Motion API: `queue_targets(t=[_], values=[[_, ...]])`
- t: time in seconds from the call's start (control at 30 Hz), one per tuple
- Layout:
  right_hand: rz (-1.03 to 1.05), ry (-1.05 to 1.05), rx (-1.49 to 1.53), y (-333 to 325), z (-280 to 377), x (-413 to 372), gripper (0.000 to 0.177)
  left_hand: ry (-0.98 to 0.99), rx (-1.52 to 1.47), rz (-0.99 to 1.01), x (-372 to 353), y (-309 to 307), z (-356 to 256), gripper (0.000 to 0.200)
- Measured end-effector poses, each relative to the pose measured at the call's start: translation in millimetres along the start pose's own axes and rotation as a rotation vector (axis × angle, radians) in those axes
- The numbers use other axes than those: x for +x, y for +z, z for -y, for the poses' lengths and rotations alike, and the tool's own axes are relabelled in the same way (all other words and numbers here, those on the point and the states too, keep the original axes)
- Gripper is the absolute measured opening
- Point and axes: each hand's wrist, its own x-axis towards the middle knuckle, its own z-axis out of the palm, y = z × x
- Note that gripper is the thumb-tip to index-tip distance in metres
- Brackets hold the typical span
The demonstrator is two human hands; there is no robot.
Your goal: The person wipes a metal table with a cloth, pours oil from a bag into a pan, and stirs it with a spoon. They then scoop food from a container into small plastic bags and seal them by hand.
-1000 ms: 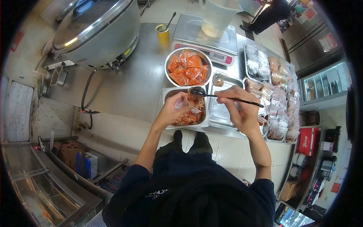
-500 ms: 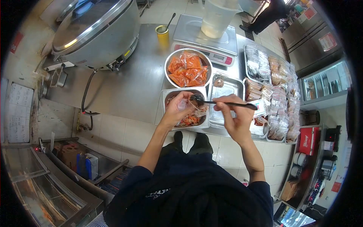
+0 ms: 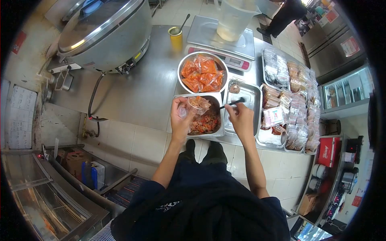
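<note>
At the centre of the frame, the left hand [image 3: 181,118] is closed around a small clear bag [image 3: 197,105] with reddish filling, held up just above the steel tray [image 3: 209,135] of chopped red food. Just right of it, the right hand [image 3: 241,118] grips a black spoon [image 3: 232,103] by the handle, its head pointing left towards the bag. Above the tray sits a round bowl [image 3: 179,75] of orange packets

The left hand [image 3: 181,117] is held raised, with fingers curled closed in a grip. The right hand [image 3: 241,119] is held near it, fingers pinched shut.
</note>
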Motion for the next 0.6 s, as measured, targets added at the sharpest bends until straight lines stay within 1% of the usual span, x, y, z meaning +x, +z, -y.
queue_targets(t=[0.03, 0.07, 0.13, 0.2, 0.23, 0.27, 0.3, 0.33, 0.37, 0.4, 0.43, 0.5, 0.53, 0.6], values=[[0.002, 0.000, 0.003, -1, 2, -2, 0.018, 0.006, -0.063, -0.074, -3, 4, -1, 0.036], [-0.038, -0.002, 0.052, -5, 6, -6, 0.019, 0.006, -0.060, -0.073, -5, 7, -2, 0.036], [-0.084, -0.002, 0.101, -3, 13, -14, 0.020, -0.019, -0.163, -0.175, -9, 14, -3, 0.034], [0.193, 0.059, 0.660, 7, 24, -24, 0.018, 0.010, -0.170, -0.172, -12, 22, -1, 0.034], [0.185, 0.062, 0.658, 11, 31, -26, 0.018, 0.043, -0.178, -0.174, -13, 25, 1, 0.033], [0.298, 0.265, 0.910, 16, 39, -27, 0.019, 0.041, -0.180, -0.168, -12, 24, 7, 0.033], [0.412, 0.471, 1.159, 18, 44, -28, 0.020, 0.131, -0.096, -0.172, -11, 23, 13, 0.032], [0.409, 0.469, 1.160, 18, 47, -28, 0.020, 0.223, -0.013, -0.177, -10, 21, 18, 0.030], [0.465, 0.527, 1.314, 18, 50, -27, 0.020, 0.224, -0.014, -0.176, -9, 19, 23, 0.030], [0.523, 0.584, 1.467, 17, 52, -26, 0.021, 0.266, 0.006, -0.201, -8, 20, 21, 0.030], [0.521, 0.581, 1.466, 18, 55, -26, 0.021, 0.307, 0.025, -0.227, -7, 22, 20, 0.030], [0.593, 0.681, 1.608, 19, 58, -25, 0.017, 0.313, 0.012, -0.222, -8, 23, 16, 0.031], [0.592, 0.682, 1.608, 22, 58, -24, 0.017, 0.317, 0.003, -0.220, -9, 24, 14, 0.033], [0.714, 0.762, 1.740, 27, 55, -22, 0.018, 0.325, 0.015, -0.224, -10, 30, 7, 0.033]])
